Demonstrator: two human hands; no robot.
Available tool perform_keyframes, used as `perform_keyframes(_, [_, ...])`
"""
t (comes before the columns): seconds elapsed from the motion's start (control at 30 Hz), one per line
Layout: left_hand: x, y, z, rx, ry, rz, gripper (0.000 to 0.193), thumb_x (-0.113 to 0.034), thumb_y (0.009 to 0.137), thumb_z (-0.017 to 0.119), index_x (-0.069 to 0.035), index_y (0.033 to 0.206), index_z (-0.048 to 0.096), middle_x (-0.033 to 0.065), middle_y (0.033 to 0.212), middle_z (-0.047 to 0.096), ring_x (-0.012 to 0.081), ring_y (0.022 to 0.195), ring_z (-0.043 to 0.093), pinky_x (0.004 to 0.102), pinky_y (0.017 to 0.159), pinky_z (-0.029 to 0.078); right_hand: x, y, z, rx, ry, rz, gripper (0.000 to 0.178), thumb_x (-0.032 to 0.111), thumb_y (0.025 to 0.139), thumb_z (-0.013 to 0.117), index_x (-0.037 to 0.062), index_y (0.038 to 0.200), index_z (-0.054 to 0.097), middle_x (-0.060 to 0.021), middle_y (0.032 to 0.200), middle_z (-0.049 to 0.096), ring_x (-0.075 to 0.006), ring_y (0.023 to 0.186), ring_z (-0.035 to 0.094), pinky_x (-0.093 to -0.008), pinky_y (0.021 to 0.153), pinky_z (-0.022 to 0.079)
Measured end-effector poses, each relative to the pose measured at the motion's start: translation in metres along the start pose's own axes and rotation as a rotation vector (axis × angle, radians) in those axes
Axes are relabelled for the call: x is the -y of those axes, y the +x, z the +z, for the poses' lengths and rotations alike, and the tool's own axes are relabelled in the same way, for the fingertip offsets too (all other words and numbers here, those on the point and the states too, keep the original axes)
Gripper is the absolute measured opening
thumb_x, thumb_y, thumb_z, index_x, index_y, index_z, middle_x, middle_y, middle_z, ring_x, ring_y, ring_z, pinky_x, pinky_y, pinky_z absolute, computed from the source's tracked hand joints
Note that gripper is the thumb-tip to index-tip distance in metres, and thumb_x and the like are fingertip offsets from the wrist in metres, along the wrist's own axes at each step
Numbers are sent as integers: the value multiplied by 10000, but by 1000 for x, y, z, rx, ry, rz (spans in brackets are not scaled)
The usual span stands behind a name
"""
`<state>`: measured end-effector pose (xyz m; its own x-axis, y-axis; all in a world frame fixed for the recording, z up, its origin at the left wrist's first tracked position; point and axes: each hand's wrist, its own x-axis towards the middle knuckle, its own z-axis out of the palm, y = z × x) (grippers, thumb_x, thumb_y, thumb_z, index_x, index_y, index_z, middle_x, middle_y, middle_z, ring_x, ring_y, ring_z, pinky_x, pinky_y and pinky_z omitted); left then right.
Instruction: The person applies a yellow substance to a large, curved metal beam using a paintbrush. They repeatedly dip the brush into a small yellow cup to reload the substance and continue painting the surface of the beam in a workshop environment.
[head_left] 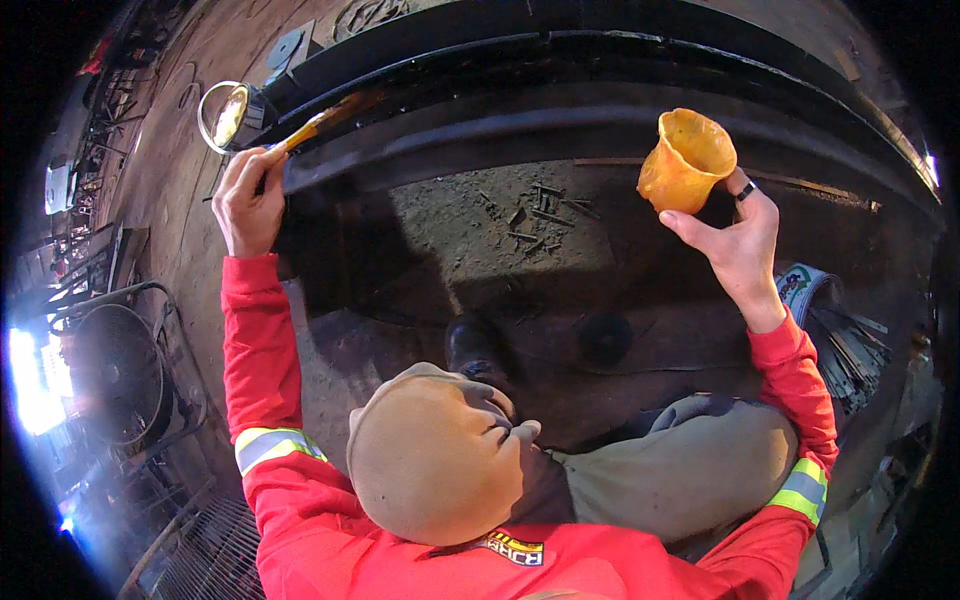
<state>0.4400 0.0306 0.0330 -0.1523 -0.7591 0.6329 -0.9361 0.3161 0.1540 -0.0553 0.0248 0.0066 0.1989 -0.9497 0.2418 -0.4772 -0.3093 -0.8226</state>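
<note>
My left hand (247, 205) is closed round the yellow handle of a paintbrush (307, 131). The brush's far end lies against a long dark steel beam (500, 128) that runs across the view ahead of me; its bristles are hard to make out against the dark metal. On the right, my right hand (740, 245) grips a soft-looking, orange-yellow cup (672, 178) with a wavy rim, held up in front of the beam. Its inside is coated in the same colour, and how much it holds cannot be seen. Just beyond my left hand stands an open metal can (256, 112) with yellowish contents.
Below the beam, scraps and short rods (545, 215) lie on dusty ground. A round bucket (808, 290) and metal strips (848, 350) sit at the right. A large fan (118, 375) and metal grating (215, 550) are at the left. My bent knees are close below.
</note>
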Motion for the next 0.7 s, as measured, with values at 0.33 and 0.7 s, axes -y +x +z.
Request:
perform_keyframes(0.33, [-11,32,8,35,-165,85,205,66,802,728,-30,983,726,88,879,670,186,777,660,281,722,520,2,2,0,-2,50,-23,501,179,702,878,-22,1105,660,-106,1068,710,-183,1024,663,-312,965,467])
perform_keyframes(0.7, [-48,27,28,224,-270,-43,152,-56,873,705,-9,1018,702,123,933,700,230,830,683,307,765,525,-1,3,4,27,56,-13,508,189,699,881,-22,1106,660,-99,1068,708,-173,1031,655,-311,974,459])
